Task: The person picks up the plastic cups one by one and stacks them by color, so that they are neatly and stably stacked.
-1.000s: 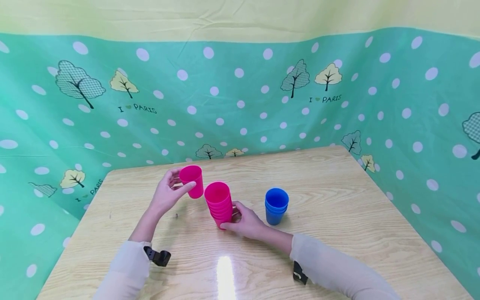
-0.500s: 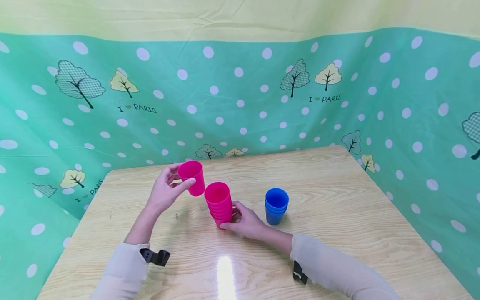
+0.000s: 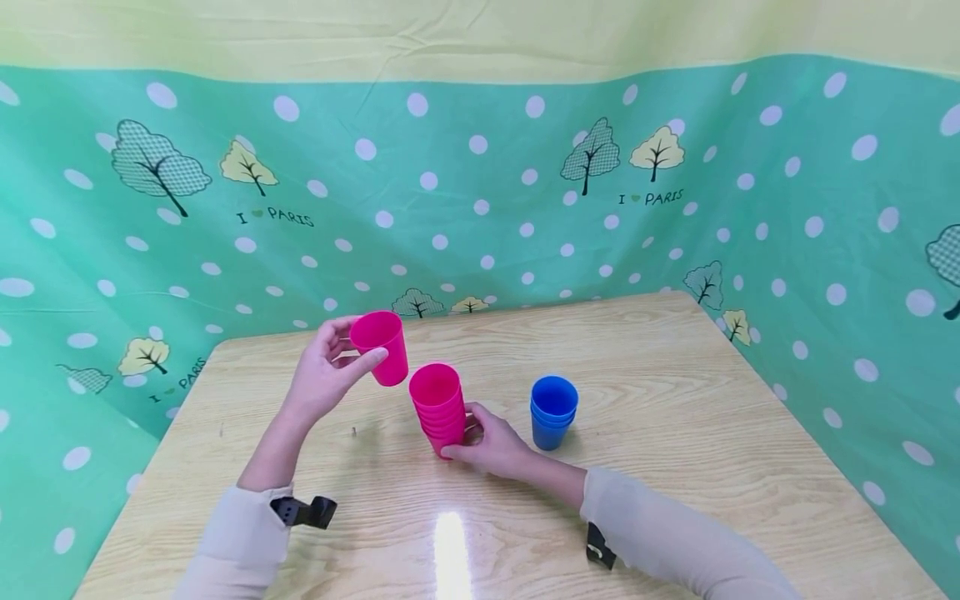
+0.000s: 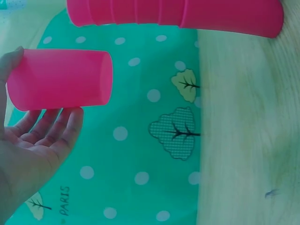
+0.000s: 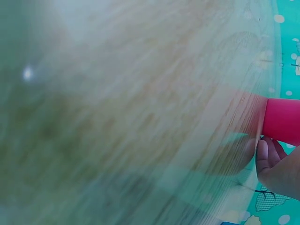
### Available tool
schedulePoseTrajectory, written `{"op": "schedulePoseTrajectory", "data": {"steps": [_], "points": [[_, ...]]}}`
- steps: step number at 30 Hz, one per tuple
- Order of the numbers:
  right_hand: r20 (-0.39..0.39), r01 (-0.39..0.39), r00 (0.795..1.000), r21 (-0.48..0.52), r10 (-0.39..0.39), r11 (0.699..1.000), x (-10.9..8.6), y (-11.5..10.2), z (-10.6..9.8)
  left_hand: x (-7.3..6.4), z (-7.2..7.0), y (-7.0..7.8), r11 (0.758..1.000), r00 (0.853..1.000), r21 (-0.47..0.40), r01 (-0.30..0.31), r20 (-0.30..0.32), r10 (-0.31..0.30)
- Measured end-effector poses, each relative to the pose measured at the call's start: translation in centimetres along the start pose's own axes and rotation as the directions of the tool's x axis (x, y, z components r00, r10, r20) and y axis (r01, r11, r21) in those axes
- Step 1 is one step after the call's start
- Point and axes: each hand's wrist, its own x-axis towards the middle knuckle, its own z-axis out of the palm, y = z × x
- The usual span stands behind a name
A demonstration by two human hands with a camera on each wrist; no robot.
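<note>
My left hand [image 3: 318, 379] holds a single pink plastic cup [image 3: 388, 354] above the table, thumb on the near side and fingers behind it. In the left wrist view the same cup [image 4: 63, 78] sits between thumb and fingertips, apart from the pink stack. That stack of several nested pink cups [image 3: 441, 421] stands upright on the table, just right of the held cup. Low on its right side, my right hand [image 3: 491, 443] grips the bottom cup with thumb in front and fingers behind. The right wrist view shows fingers [image 5: 269, 154] against the pink cup base [image 5: 283, 121].
A short stack of nested blue cups [image 3: 551, 417] stands right of my right hand. The light wooden table [image 3: 637, 358] meets a green dotted curtain [image 3: 450, 208] at the back and sides. A small dark mark [image 3: 354, 431] lies left of the pink stack.
My left hand has moved up and slightly left with its pink cup, drawing away from the stack. The right hand, pink stack and blue cups have stayed put.
</note>
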Motion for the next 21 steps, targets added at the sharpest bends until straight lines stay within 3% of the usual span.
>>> {"op": "schedulePoseTrajectory", "data": {"steps": [8, 21], "points": [[0.001, 0.012, 1.000, 0.017, -0.012, 1.000, 0.0, 0.0, 0.0, -0.2, -0.5, 1.2, 0.999, 0.999, -0.021, -0.043, -0.008, 0.043], [0.007, -0.002, 1.000, 0.004, 0.002, 1.000, 0.0, 0.1, 0.0, -0.5, -0.6, 2.9, 0.999, 0.999, -0.003, -0.050, 0.006, 0.050]]}}
